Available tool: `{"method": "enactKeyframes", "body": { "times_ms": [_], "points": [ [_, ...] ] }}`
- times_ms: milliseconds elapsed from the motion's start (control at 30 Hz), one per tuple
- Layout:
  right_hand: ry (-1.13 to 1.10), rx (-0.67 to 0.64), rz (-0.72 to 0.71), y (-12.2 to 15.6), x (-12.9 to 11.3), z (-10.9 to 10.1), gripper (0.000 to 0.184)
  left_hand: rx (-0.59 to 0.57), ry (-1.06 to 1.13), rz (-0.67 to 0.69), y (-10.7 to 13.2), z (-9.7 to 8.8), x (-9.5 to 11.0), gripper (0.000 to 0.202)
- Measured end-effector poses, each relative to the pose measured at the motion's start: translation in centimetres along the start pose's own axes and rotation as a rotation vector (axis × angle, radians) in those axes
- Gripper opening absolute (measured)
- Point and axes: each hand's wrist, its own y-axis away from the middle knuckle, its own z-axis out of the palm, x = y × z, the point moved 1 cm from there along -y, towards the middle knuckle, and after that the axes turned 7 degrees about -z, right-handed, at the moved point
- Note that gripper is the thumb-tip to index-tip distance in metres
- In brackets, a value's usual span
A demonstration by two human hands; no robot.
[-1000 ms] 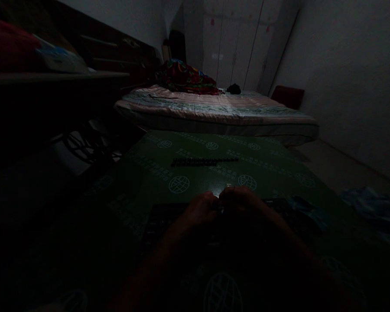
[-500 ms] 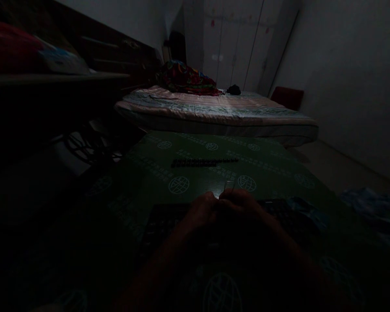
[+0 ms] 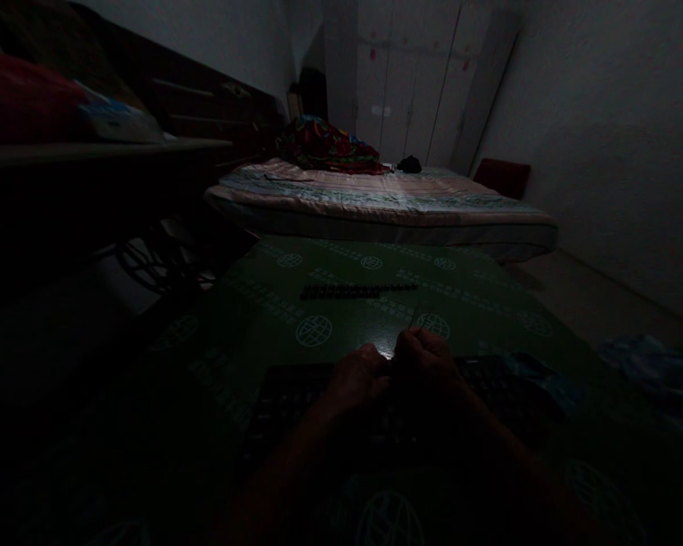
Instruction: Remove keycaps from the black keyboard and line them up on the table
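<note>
A dark keyboard point(image 3: 287, 394) lies across the green table point(image 3: 250, 303), partly covered by my hands and forearms. Above its middle, my left hand point(image 3: 360, 377) is closed, its fingertips pinched together around something too dark to make out. My right hand point(image 3: 429, 365) is closed just beside it, shut on a thin wire tool point(image 3: 414, 315) whose fine prongs stick up past the fingers. Beyond the hands, small black keycaps point(image 3: 341, 291) are lined up in rows on the table.
A bluish cloth point(image 3: 546, 379) lies by the keyboard's right end. Past the table's far edge stands a bed point(image 3: 387, 201) with a red patterned blanket point(image 3: 330, 148). A dark desk or shelf point(image 3: 193, 144) is at left. More cloth point(image 3: 649, 364) sits at far right.
My hands have drawn slightly apart, and the right one has turned more upright. The wire prongs now lean to the right. The view has tilted up slightly.
</note>
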Motion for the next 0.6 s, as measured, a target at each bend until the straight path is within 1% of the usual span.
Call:
{"method": "enactKeyframes", "body": {
  "times_ms": [100, 167, 267, 367, 500, 600],
  "points": [
    [-0.030, 0.004, -0.011, 0.0, -0.1, 0.1, 0.028, 0.058, 0.060, -0.041, 0.2, 0.0, 0.1, 0.019],
    [0.010, 0.009, -0.063, 0.0, -0.3, 0.0, 0.028, 0.081, 0.181, -0.084, 0.4, -0.1, 0.0, 0.017],
    [0.084, 0.004, -0.191, 0.0, -0.8, -0.2, 0.027, 0.067, 0.476, -0.141, 0.7, -0.4, 0.0, 0.016],
    [0.179, -0.052, -0.319, 0.2, -1.5, -0.4, 0.026, 0.070, 0.714, -0.205, 0.9, -0.9, 0.2, 0.016],
    [0.336, -0.133, -0.485, 0.4, -2.4, -0.2, 0.025, 0.088, 0.868, -0.280, 1.1, -1.5, 0.4, 0.016],
    [0.469, -0.151, -0.615, 0.5, -2.9, 0.1, 0.026, 0.093, 0.930, -0.327, 1.2, -1.8, 0.3, 0.018]
  ]
}}
